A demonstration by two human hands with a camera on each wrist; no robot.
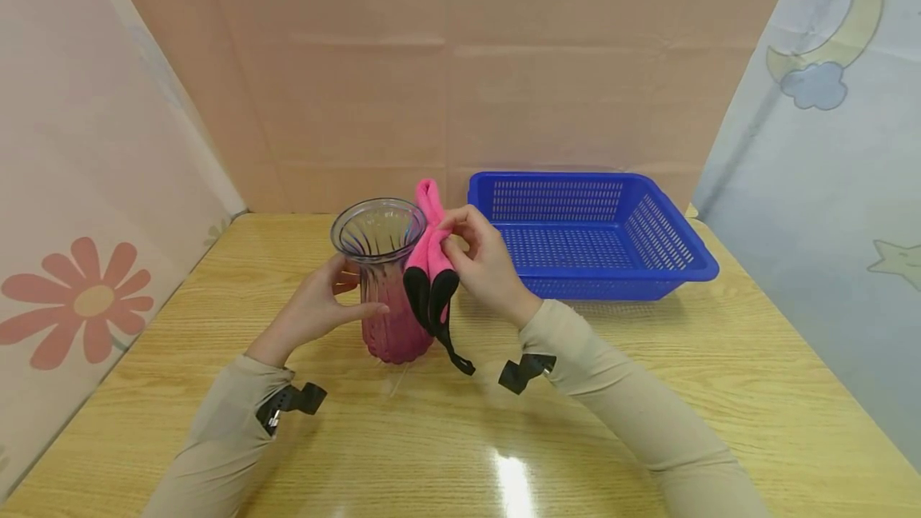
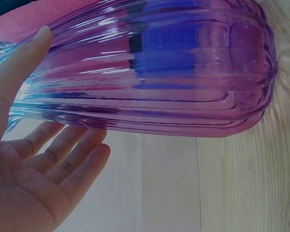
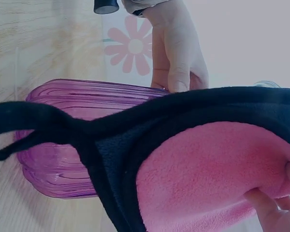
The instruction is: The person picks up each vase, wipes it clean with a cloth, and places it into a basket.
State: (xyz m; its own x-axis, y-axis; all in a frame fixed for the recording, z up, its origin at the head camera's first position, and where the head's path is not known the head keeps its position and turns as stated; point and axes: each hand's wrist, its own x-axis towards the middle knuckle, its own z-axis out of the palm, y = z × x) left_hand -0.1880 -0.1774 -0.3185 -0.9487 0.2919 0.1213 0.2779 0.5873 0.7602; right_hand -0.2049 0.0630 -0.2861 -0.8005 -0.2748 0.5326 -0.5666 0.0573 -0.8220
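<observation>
A ribbed glass vase (image 1: 397, 314), clear at the flared rim and pinkish purple below, stands upright on the table. My left hand (image 1: 314, 306) holds it from the left, thumb on the near side and fingers around the back; in the left wrist view the thumb (image 2: 24, 65) lies along the glass. At the vase's right side, my right hand (image 1: 489, 258) pinches a folded pink cloth (image 1: 432, 250) with black edging and a black hanging loop (image 1: 460, 362). The cloth hangs beside the rim and overlaps the vase in the head view. The right wrist view shows its fuzzy pink face (image 3: 198, 169) close up.
A blue plastic basket (image 1: 612, 286) with slotted walls sits behind and to the right of the right hand. The wood-grain table (image 1: 403, 438) meets a plain backdrop (image 1: 360, 102) at the back and printed sheets at both sides.
</observation>
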